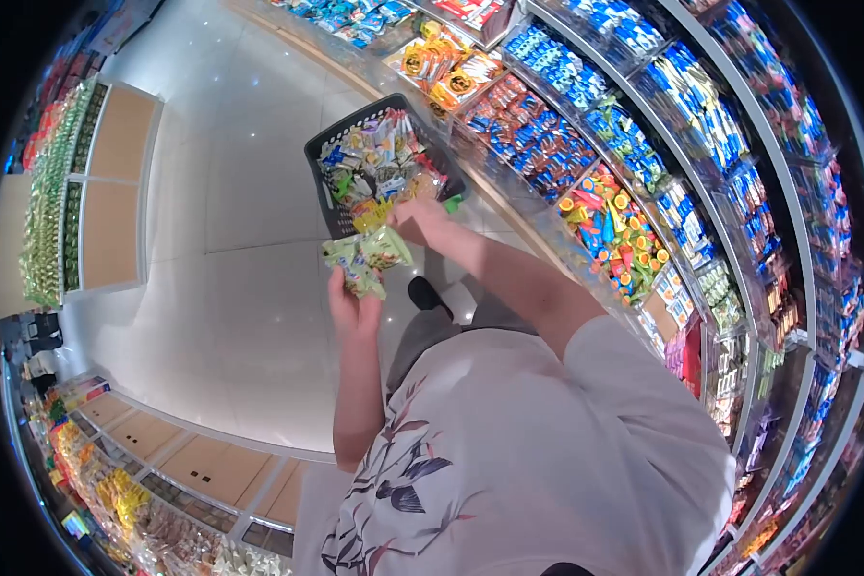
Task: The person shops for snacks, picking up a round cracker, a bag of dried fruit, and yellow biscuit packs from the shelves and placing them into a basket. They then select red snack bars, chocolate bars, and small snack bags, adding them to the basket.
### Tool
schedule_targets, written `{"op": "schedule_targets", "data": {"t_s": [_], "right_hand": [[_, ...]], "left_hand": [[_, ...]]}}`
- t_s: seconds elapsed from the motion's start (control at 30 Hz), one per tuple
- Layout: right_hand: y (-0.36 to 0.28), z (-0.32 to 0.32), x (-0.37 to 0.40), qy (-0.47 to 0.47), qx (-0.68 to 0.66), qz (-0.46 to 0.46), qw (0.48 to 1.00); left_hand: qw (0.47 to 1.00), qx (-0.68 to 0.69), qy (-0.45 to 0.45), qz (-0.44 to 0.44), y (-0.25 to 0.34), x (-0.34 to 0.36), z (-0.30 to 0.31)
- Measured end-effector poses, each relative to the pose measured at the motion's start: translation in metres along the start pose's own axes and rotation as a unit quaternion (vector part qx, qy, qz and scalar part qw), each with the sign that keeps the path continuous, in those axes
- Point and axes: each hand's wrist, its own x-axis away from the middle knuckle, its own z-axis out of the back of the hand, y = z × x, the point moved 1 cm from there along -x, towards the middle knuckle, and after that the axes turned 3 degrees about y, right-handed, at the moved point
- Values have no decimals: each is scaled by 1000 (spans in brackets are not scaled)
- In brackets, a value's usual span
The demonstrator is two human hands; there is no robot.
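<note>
In the head view, my left hand [355,312] is closed on light green snack packets [367,257], held up in front of the basket. My right hand [420,221] is at the near edge of the dark plastic basket [319,197], its fingers closed and partly hidden. Close to its fingertips is a yellow packet [372,215]; whether the hand grips this or one of the green packets, I cannot make out. Many small wrapped snacks [374,154] in mixed colours fill the basket, which stands beside the shelf's wooden edge.
Stepped shelves with blue snack packets [557,67], orange bags [451,72] and colourful cone-shaped sweets [612,230] curve along the right. Across the pale tiled floor [230,144] stands a wooden cabinet [115,182] with green packets. More cabinets [202,461] run along the lower left. My shoe [426,296] shows below.
</note>
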Motion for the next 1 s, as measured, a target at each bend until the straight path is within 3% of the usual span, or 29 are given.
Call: {"op": "schedule_targets", "data": {"t_s": [0.07,0.17,0.33,0.43,0.6,0.63,0.77,0.9,1.0], "right_hand": [[15,-21,12,43,-36,54,997],[29,-19,47,27,-27,90,995],[62,-18,99,-2,-20,93,995],[83,-18,128,-18,-10,105,994],[106,-39,175,6,26,153,988],[107,-29,189,-27,15,145,989],[124,-60,229,35,31,141,989],[146,-65,270,-43,11,98,994],[154,-83,321,45,27,119,992]], "left_hand": [[1000,22,-7,-20,-18,21,13],[997,59,11,-49,-45,58,33],[986,98,61,-116,-128,122,47],[983,106,101,-114,-171,145,47],[988,84,66,-112,-203,188,54],[989,79,60,-106,-203,193,52],[994,54,36,-82,-213,213,61],[998,-15,31,-44,-233,228,57],[998,-34,44,2,-239,240,91]]}}
